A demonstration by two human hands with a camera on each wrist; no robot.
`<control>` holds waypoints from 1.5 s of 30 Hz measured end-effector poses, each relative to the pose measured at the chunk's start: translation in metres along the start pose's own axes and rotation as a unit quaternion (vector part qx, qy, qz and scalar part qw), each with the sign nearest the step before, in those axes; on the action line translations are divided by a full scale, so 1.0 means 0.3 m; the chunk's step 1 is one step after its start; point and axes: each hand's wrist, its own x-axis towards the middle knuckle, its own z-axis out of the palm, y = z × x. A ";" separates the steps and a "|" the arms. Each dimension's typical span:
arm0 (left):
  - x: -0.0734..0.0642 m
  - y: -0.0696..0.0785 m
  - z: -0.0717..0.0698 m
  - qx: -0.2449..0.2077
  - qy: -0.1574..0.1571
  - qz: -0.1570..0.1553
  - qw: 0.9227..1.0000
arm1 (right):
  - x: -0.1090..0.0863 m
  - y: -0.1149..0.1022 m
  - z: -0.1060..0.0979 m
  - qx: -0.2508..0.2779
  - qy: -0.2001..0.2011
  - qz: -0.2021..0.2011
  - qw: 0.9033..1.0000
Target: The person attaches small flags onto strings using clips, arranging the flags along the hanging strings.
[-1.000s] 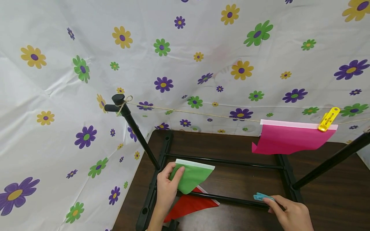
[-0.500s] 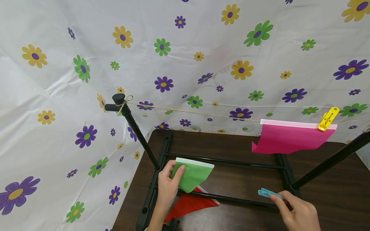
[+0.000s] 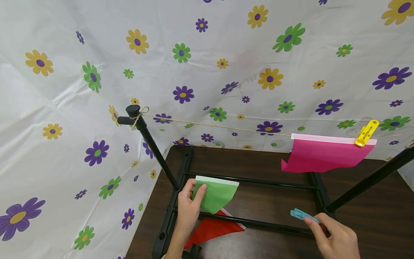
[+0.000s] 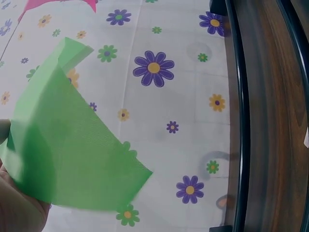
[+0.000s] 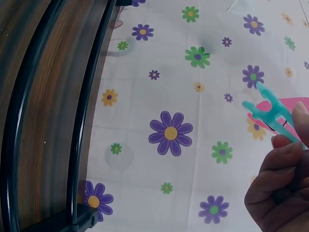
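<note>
My left hand pinches a green flag with a white top edge between thumb and fingers, above the near bar of a black frame. In the left wrist view the green flag spreads out with one corner folded. My right hand pinches a light blue clothespin by one end. From the right wrist the clothespin shows its tips apart. A pink flag hangs on a thin string, fastened by a yellow clothespin at its right end.
Beneath the left hand a red flag lies under the near bar. Two black posts, left and right, rise from the frame on a dark wooden table. Flowered white cloth stands behind and at the left.
My right hand has shifted right with the blue clothespin, whose tips now point more up and left. The green flag has risen slightly in my left hand.
</note>
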 end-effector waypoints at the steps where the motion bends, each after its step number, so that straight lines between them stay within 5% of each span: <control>1: 0.000 0.001 0.000 0.000 0.000 0.000 1.000 | 0.002 -0.001 -0.001 0.001 0.006 -0.001 1.000; 18: 0.010 0.009 -0.009 -0.002 -0.007 0.035 0.999 | 0.047 -0.081 -0.011 0.036 0.066 -0.011 0.997; 45: 0.028 0.023 0.028 -0.003 -0.018 0.070 0.997 | 0.040 -0.070 -0.008 0.054 0.065 0.005 0.996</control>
